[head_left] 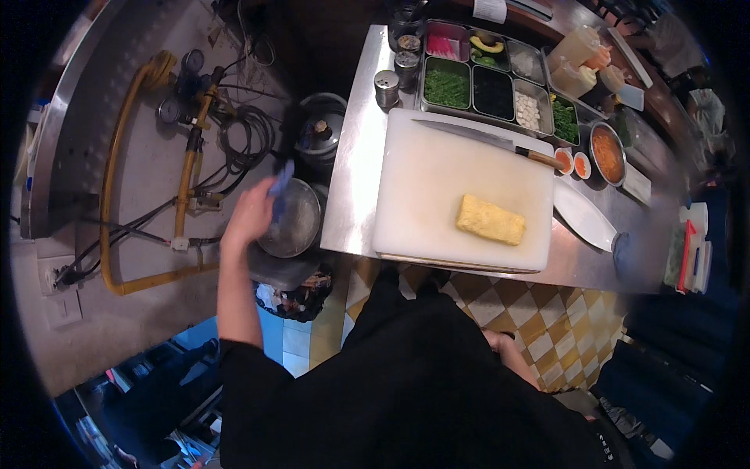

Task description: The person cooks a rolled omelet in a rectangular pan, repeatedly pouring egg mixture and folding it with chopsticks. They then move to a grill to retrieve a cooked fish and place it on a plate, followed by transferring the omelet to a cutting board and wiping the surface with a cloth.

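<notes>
My left hand (254, 209) is out to the left with a blue cloth (282, 181) in its fingers, a little smeared by motion. Below and beside it is a round metal pot (297, 223) with whitish contents. My right hand (495, 341) hangs low beside my dark clothing, its fingers mostly hidden. On the white cutting board (422, 195) lies a yellow block of rolled omelette (491, 220), apart from both hands. A long knife with a wooden handle (539, 157) rests along the board's far edge.
Behind the board, a rack of metal containers (494, 94) holds chopped greens and other ingredients, beside shakers (386, 88). To the right are a white oval plate (584, 216) and a bowl of orange food (608, 153). Yellow gas pipes (117, 156) line the left; a bin bag (301, 299) sits below.
</notes>
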Action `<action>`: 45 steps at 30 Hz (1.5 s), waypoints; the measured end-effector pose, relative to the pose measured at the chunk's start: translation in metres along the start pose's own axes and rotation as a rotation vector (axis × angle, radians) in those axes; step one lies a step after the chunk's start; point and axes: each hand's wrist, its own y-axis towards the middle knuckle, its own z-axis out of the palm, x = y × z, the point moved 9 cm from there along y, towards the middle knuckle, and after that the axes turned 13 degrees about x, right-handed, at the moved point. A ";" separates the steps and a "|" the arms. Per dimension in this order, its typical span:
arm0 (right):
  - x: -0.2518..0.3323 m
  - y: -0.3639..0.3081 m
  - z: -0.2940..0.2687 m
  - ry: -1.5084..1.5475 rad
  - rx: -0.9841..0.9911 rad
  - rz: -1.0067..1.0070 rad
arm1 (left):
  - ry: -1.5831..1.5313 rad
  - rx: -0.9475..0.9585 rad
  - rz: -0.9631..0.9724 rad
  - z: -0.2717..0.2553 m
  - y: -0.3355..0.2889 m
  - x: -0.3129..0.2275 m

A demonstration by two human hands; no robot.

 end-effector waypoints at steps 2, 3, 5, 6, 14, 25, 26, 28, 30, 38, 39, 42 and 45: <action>-0.019 0.033 -0.011 -0.085 0.065 0.001 | -0.060 -0.245 0.103 -0.011 0.039 -0.021; -0.012 0.033 -0.014 -0.127 0.036 0.027 | -0.053 -0.343 0.235 0.000 0.061 -0.027; 0.015 0.013 -0.006 -0.186 -0.082 0.054 | 0.076 -0.195 0.235 0.055 0.093 -0.038; 0.019 0.006 -0.007 -0.238 -0.138 0.019 | 0.187 -0.131 0.280 0.091 0.099 -0.051; -0.031 0.007 0.024 0.325 0.114 -0.329 | 0.256 0.510 -0.158 0.134 -0.047 -0.064; -0.006 -0.066 -0.078 -0.245 -0.548 -0.169 | 0.346 -0.129 0.097 -0.014 -0.012 -0.072; -0.009 -0.071 -0.088 -0.211 -0.608 -0.184 | 0.253 -0.090 -0.047 -0.026 0.004 -0.111; 0.009 -0.086 -0.092 -0.278 -0.567 -0.242 | 0.170 -0.204 0.083 -0.034 0.026 -0.165; 0.024 -0.105 -0.093 -0.331 -0.582 -0.287 | 0.127 -0.354 0.259 -0.015 0.046 -0.190; 0.059 -0.208 -0.066 -0.303 -0.861 -0.422 | 0.279 -0.126 0.556 0.099 0.041 -0.245; 0.067 -0.230 -0.061 -0.246 -0.966 -0.520 | 0.123 -0.108 0.541 0.096 0.035 -0.248; 0.152 -0.294 -0.031 -0.391 -1.314 -0.820 | 0.088 0.091 0.667 0.140 0.042 -0.287; 0.240 -0.306 0.011 -0.865 -1.452 -1.134 | 0.263 0.036 0.782 0.164 0.044 -0.320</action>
